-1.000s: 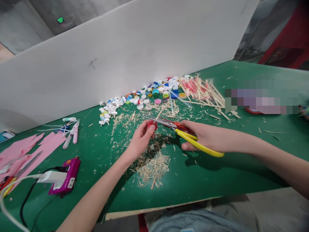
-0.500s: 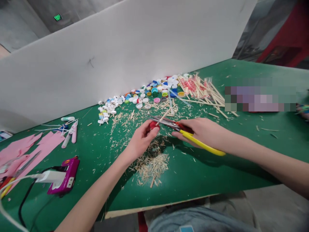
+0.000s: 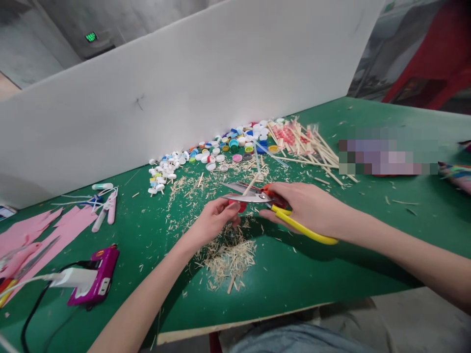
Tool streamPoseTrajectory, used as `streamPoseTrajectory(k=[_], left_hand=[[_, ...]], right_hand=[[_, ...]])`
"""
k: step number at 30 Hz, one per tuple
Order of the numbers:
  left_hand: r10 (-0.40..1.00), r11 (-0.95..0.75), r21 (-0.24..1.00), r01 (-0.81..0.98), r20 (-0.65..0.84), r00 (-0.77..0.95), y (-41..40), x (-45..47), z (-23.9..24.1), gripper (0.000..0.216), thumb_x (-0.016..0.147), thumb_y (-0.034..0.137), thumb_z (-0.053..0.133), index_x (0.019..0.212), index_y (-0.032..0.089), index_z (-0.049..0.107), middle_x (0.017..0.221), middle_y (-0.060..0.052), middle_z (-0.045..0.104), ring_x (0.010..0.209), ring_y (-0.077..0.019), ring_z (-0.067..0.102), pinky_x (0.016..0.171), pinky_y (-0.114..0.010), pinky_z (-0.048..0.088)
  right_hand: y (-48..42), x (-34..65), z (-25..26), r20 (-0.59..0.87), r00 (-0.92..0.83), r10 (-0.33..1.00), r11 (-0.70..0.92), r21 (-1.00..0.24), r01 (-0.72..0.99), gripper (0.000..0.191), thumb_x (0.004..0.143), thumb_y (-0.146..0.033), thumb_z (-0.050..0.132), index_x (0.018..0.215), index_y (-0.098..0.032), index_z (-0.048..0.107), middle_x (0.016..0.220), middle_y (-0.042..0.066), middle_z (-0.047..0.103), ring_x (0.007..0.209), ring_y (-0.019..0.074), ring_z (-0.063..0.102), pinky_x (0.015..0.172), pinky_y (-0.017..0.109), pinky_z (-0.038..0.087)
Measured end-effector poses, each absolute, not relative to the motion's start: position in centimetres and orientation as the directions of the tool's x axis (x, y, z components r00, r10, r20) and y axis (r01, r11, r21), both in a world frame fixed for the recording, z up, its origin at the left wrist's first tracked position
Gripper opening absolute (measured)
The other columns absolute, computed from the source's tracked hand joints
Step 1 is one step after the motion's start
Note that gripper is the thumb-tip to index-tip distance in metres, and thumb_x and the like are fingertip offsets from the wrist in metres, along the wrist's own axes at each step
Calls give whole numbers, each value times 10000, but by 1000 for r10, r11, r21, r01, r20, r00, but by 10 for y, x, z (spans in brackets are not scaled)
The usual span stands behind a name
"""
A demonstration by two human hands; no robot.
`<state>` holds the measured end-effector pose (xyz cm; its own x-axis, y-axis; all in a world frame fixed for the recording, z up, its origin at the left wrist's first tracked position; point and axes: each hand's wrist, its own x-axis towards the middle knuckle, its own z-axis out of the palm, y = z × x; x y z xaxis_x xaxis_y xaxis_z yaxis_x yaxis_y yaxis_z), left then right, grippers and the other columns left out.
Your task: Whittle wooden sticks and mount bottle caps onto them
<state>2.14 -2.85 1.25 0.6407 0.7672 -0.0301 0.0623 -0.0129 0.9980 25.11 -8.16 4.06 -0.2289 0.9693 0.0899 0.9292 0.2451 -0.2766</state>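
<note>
Between the thumb and fingers of my left hand is a red bottle cap, partly hidden by the scissors and fingers. A short wooden stick rises at a slant from the cap. My right hand is wrapped round scissors with yellow and red-orange handles. Their blades are spread and point left, with the stick between them. Whether an edge touches the wood I cannot tell. Under my hands lies a heap of wood shavings.
At the partition lie loose bottle caps and white caps with sticks. Chopsticks are piled right of them. On the left are pink sheets, a purple power strip with cables, and glue-gun-like pink tools.
The scissor blades have spread wider apart around the stick. My left hand has turned slightly, and the red cap is now more covered by the lower blade. The whole view has shifted a little.
</note>
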Motion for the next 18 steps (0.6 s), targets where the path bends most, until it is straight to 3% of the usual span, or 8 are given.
streamPoseTrajectory(k=[7,11,18], left_hand=[[734,76,997,-21,-42,678,-32,25,12,309,857,475,593,951,182,627,598,48,440,540,-73,452,570,-269,362],[751,167,983,-78,-75,656,-34,29,14,251,833,420,619,877,172,616,573,63,361,537,-70,420,583,-265,415],[885,153,967,-203,-42,463,-37,41,9,400,768,512,673,962,177,573,780,19,569,596,-65,537,620,-250,471]], right_hand=[[-81,254,37,61,-230,971,238,-263,935,492,844,-603,330,891,-179,576,788,59,604,600,117,450,587,233,251],[-80,253,36,63,-226,972,235,-235,943,475,850,-584,347,886,-178,590,780,59,610,590,114,466,573,230,244],[-80,244,36,39,-136,990,141,-207,968,574,874,-675,337,877,-163,597,763,80,606,587,138,495,559,245,239]])
